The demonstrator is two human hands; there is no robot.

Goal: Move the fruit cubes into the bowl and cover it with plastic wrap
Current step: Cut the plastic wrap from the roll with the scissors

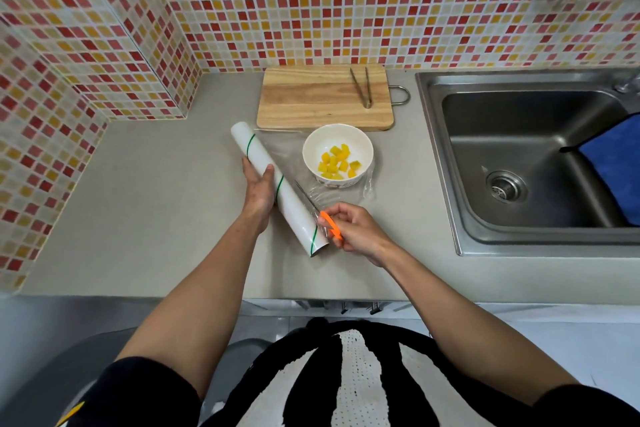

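- Plastic wrap roll [277, 185] lies on the tabletop [156, 218], its long axis running diagonally from far-left to near-right.
- Your left hand [258, 191] curls around its middle.
- Your right hand [353, 229] grips orange-handled scissors [322, 215], blades pointing away along the roll.
- Bowl [337, 154] of fruit cubes [337, 161] sits beyond your right hand.
- The pulled-out film is hard to make out.

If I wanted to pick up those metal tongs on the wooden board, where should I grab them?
Probably grab the tongs around the middle of both arms, coming from above. They lie flat on the cutting board with the joined tip toward you and the open ends toward the wall, so squeezing across both arms should hold them.
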